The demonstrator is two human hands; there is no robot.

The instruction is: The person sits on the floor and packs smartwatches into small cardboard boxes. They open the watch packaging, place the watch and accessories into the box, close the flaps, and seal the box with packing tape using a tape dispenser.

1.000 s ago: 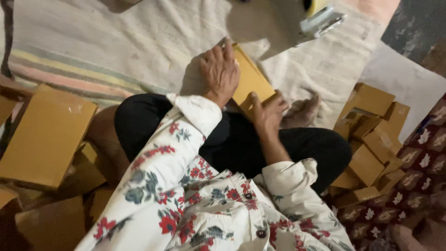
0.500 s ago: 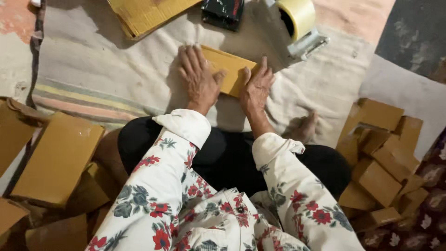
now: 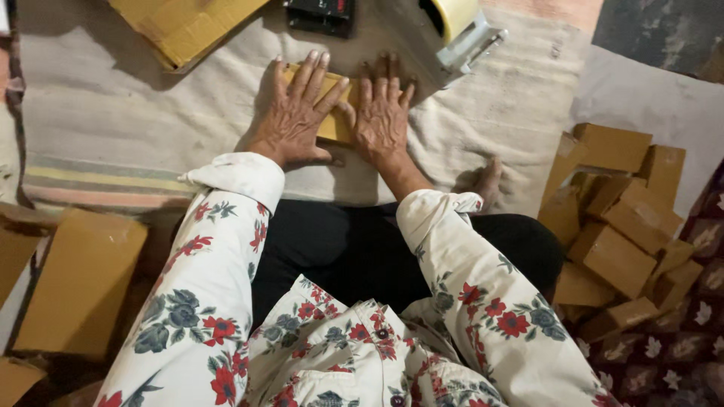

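The head camera looks straight down at a person who sits on the floor, on a pale cloth with coloured stripes along its near edge. Both arms wear white sleeves with red and grey flowers, and the legs are in black.

The left hand lies flat, palm down, on a small flat cardboard piece. Its fingers are stretched out and a little spread; it grips nothing and only presses on the card. The right hand lies flat just beside it, also palm down with straight fingers, on the right part of the same card. The two thumbs almost meet over the card. The card rests on the cloth in front of the knees, and most of it is hidden under the two hands; only a yellow-brown strip shows between and around them.

Beyond the hands, at the top edge, there is a tape dispenser with a pale roll, a dark flat device that is cut off by the frame, and a big sheet of corrugated cardboard.

On the right side a pile of small brown boxes lies on the floor, near the person's bare foot. On the left side, close to the knee, flat brown cartons lie in shadow.
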